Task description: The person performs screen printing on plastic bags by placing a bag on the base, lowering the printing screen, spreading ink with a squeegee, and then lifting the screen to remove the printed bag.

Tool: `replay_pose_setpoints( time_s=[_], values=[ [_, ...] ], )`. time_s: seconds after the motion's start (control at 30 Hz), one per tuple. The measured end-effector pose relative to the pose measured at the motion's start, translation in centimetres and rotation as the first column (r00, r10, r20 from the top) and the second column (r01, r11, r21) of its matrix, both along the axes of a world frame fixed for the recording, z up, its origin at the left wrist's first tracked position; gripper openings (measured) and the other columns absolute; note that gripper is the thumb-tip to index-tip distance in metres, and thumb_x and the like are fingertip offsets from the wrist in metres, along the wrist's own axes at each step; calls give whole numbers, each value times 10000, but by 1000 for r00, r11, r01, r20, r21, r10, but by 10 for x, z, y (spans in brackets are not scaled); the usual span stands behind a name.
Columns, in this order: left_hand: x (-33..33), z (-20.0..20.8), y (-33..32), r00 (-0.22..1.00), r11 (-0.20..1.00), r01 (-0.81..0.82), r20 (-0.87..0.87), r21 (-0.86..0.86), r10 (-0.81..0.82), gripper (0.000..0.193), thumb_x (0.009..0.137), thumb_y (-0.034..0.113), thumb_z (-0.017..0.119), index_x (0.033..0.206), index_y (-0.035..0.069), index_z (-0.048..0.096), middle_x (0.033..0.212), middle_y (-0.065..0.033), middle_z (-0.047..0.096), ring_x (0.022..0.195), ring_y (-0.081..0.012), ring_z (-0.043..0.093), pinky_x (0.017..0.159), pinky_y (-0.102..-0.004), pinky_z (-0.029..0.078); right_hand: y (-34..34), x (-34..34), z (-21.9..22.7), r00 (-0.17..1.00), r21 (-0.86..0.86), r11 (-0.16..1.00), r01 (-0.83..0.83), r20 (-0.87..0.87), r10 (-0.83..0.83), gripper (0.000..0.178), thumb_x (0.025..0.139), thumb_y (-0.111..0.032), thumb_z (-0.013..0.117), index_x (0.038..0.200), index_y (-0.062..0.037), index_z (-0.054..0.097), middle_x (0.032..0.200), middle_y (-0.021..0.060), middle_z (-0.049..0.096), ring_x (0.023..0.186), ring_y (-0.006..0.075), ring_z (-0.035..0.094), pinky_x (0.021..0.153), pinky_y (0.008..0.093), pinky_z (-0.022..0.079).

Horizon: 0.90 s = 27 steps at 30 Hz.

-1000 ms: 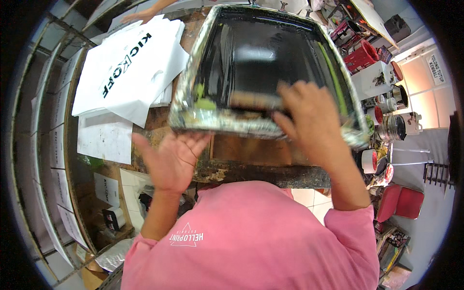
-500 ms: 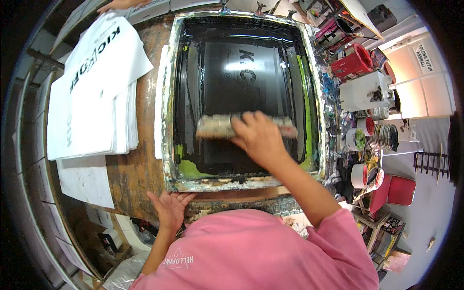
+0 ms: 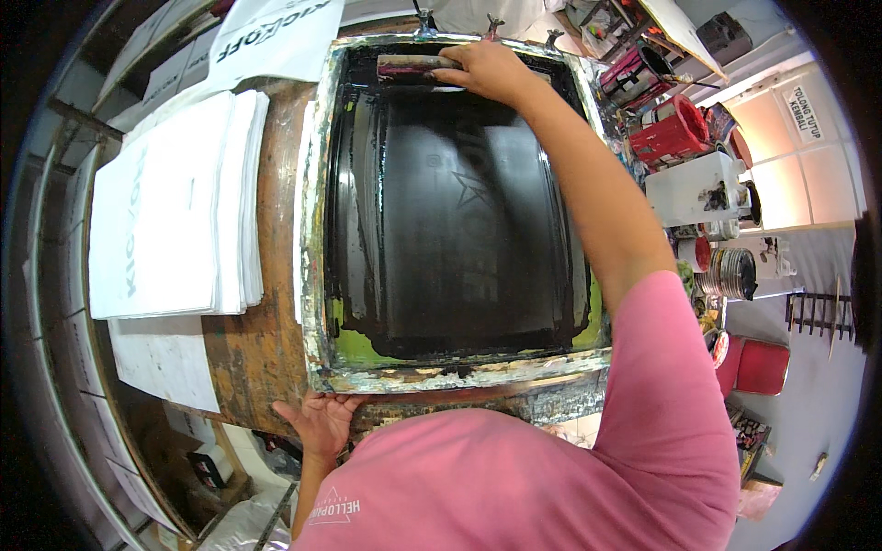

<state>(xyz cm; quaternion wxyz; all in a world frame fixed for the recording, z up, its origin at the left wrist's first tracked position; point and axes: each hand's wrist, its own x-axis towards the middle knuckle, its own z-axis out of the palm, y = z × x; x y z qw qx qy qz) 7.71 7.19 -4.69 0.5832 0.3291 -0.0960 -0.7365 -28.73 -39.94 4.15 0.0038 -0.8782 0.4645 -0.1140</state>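
A screen-printing frame, its rim crusted with dried paint, lies in the middle, its mesh coated with black ink. Printed lettering shows faintly through the mesh. At the far end of the screen, my right hand grips a squeegee, which lies crosswise on the inked mesh. My arm hides the squeegee's right part. By the near left corner of the frame, my left hand is palm up with its thumb spread. Its fingertips reach the underside of the rim and are partly hidden there.
A thick stack of white paper sits left of the frame on the stained wooden table. Beyond it is a printed sheet. Clamps stand along the far rim. Red buckets and a whitish jug stand to the right.
My right hand has pushed the squeegee from the near half of the screen to its far end. The printed sheet over the stack has moved away, farther back. My left hand stays at the rim.
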Motion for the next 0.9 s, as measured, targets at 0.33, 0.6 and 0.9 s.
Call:
replay_pose_setpoints(
  time_s=[0.33, 0.6, 0.9],
  values=[
    [4, -5, -4, 987, 985, 100, -107, -142, -116, 1088, 814, 939, 324, 1326, 36, 651, 1358, -223, 635, 1308, -385, 562, 1167, -590, 353, 159, 19, -14, 998, -80, 996, 51, 32, -48, 343, 948, -445, 643, 983, -107, 596, 887, 128, 673, 846, 378, 680, 703, 502, 535],
    [3, 0, -12, 972, 968, 142, -158, -206, -176, 1075, 816, 939, 307, 1279, 40, 674, 1360, -239, 631, 1314, -418, 553, 1184, -598, 319, 383, 43, 50, 988, 191, 970, 154, -2, -156, 403, 891, -406, 717, 988, -51, 555, 872, 123, 627, 852, 314, 668, 663, 441, 572],
    [-18, 122, -57, 903, 816, 49, -323, -576, -282, 1096, 815, 928, 383, 1564, 129, 404, 1568, -214, 440, 1391, -390, 494, 1145, -600, 368, 369, 53, 167, 976, -398, 894, 207, 154, -157, 313, 877, -297, 693, 1050, -44, 629, 902, 128, 592, 922, 310, 611, 973, 497, 413]
  ],
)
